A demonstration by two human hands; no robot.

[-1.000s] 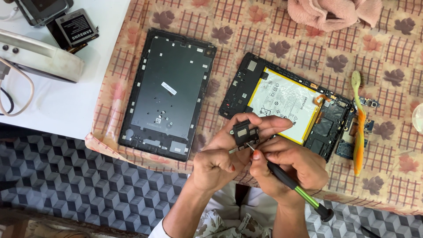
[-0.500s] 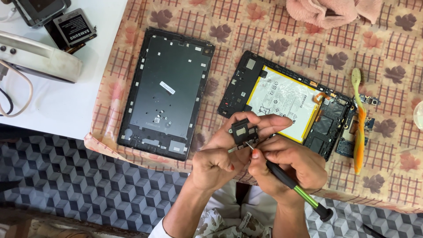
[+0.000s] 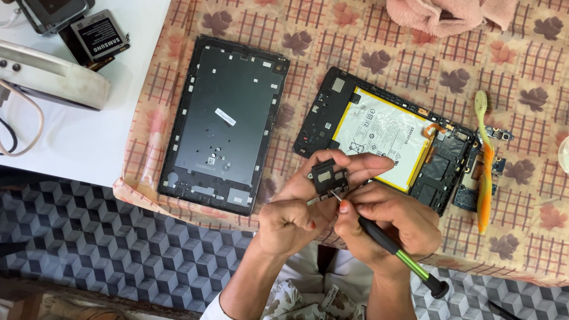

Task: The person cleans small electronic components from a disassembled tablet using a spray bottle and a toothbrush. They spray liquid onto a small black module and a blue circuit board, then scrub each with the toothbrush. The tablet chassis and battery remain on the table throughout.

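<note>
a patterned cloth [image 3: 367, 35] with leaf prints covers the table. on it, to the left, lies a dark tablet back frame [image 3: 225, 121], long axis running far to near with a slight tilt. right of it lies the opened tablet body [image 3: 385, 139] with its pale battery showing, set on a diagonal, its near-right part partly hidden by the hands. further right, a toothbrush [image 3: 485, 163] with a green head and orange handle lies far to near, beside small circuit boards [image 3: 495, 160]. a pink rag [image 3: 450, 15] sits at the far edge. on the white surface at far left are a loose phone battery [image 3: 101, 35] and a white tool body [image 3: 50, 74] with a cable.

the left hand [image 3: 296, 216] is curled, its thumb and forefinger pinching a small black component [image 3: 327, 176], held up just above the near edge of the cloth, in front of the tablet body. the part stands roughly upright, its flat face turned towards the camera. the right hand [image 3: 388, 222] is closed around a screwdriver [image 3: 391, 249] with a black and green handle. the tool's long axis runs from near right up to far left, its thin tip touching the lower edge of the component, the handle's end cap pointing out past the wrist. the two hands touch each other at the fingers.
</note>
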